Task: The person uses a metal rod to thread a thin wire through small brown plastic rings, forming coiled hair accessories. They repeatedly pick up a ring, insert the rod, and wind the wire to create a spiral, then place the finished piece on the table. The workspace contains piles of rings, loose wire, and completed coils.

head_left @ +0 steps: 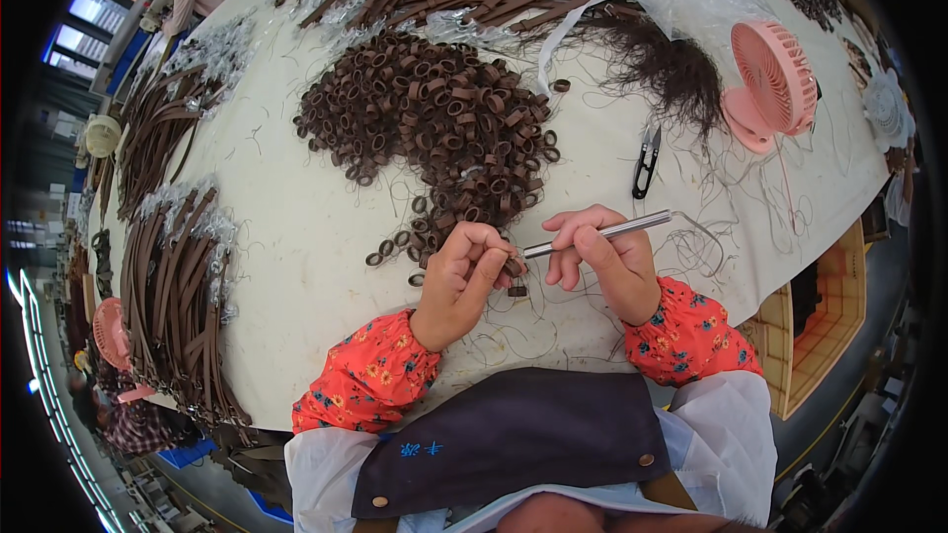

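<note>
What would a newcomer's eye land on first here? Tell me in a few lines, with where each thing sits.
The big heap of small brown leather loops at the middle of the white table draws the eye first. Just below it, the left hand pinches one small brown loop while the right hand holds a slim silver metal tool to it. At the far right stands a pink round desk fan.

Bright, even overhead light, soft shadows, sharp centre; fisheye bending and dark vignette at the rim.
</note>
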A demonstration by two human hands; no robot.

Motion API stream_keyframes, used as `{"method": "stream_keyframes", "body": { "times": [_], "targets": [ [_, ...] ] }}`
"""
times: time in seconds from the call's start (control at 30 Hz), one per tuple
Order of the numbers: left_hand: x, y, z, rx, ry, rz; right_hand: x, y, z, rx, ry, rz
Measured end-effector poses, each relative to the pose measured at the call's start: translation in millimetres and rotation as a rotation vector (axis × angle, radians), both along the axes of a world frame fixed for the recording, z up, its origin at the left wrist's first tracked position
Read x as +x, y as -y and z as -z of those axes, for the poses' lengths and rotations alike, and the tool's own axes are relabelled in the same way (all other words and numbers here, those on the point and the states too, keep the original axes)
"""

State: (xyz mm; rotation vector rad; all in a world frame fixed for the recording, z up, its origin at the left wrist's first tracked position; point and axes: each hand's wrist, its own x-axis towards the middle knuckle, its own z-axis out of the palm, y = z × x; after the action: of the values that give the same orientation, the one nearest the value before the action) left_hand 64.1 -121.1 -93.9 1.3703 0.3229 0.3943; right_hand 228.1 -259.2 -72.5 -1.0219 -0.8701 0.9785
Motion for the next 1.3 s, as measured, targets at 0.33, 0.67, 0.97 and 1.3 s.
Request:
{"method": "stream_keyframes", "body": {
  "times": [0.33, 0.67, 0.97, 1.3],
  "targets": [
    [1, 3, 3, 0.164, -0.006, -0.070, -7, -14, -4, 0.121, 0.935, 0.188],
    [8, -1, -8, 0.847, 0.013, -0.099, -10, -9, 5, -0.064, 0.290, 0.232],
    [11, 18, -9, -0.242, 0.078, 0.009, -17, -9, 10, 0.012, 0.413, 0.302],
    [3, 15, -6, 0.019, -0.002, -0.151, -16, -7, 9, -0.087, 0.023, 0.092]
  ]
}}
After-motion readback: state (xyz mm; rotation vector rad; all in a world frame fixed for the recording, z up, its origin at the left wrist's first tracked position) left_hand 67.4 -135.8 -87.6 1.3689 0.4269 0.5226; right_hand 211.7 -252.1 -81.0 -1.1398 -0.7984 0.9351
